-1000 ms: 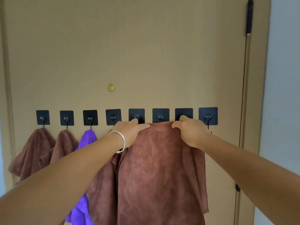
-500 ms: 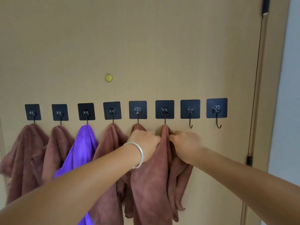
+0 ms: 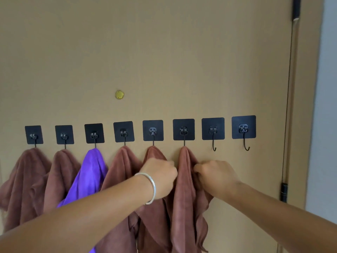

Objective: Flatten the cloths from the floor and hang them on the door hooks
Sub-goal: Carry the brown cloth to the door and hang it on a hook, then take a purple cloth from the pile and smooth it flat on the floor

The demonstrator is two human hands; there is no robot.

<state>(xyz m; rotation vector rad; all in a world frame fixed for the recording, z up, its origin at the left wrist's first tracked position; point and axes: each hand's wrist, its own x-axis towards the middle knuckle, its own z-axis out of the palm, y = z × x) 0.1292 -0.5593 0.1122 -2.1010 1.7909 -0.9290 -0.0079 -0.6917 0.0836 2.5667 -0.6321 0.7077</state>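
Six cloths, five brown and the third (image 3: 91, 172) purple, hang bunched from the six leftmost of eight black door hooks (image 3: 183, 129); the sixth cloth (image 3: 185, 189) is pinched between both hands.

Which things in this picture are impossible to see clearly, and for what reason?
Head view only:
- Lower ends of the brown cloths: cut off by the bottom edge.
- Fingertips of the left hand and right hand: buried in the sixth cloth.
- Hook tips under the cloths: covered.
- The floor: out of frame.

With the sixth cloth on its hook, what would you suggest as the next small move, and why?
Probably let go with both hands: the left hand and right hand grip the brown towel cloth, whose top already hangs from the sixth black hook.
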